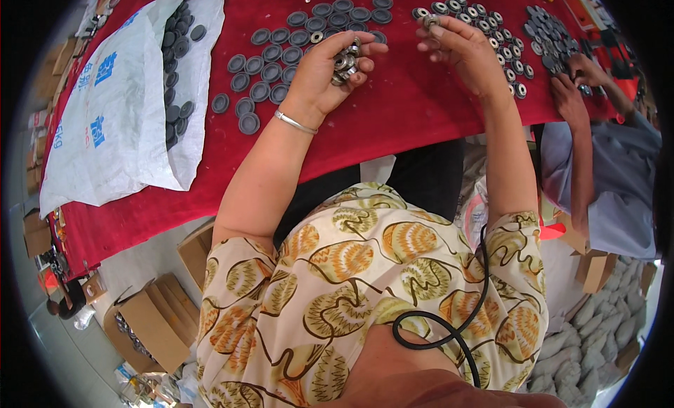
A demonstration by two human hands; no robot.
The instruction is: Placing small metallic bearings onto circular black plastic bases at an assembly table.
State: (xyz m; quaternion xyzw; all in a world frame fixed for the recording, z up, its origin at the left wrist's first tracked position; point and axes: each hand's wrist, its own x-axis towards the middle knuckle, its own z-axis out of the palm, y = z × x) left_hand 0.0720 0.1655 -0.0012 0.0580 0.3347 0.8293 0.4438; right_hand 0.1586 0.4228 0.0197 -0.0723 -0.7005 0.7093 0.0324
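1. A table covered in red felt-like cloth (407, 113) is seen, its near edge running just above the person's lap; a bare strip of cloth lies open between that edge and the two hands.
2. The left side of the table is taken up by a white woven plastic sack (119, 106), on which dark discs are piled.
3. Rows of dark grey round rubber-like caps (270, 53) are laid flat on the cloth, just left of and beyond the left hand (326, 71).
4. A second field, of small silver ring bearings set in grey caps (491, 32), is spread beyond and to the right of the right hand (460, 50).
5. The left hand is cupped palm-up, its fingers curled around a cluster of small shiny metal bearings (345, 62).
6. One small metal bearing (430, 20) is pinched at the right hand's fingertips, just above the cloth.
7. At the far right, another person's hands (572, 85) are at a heap of dark parts.
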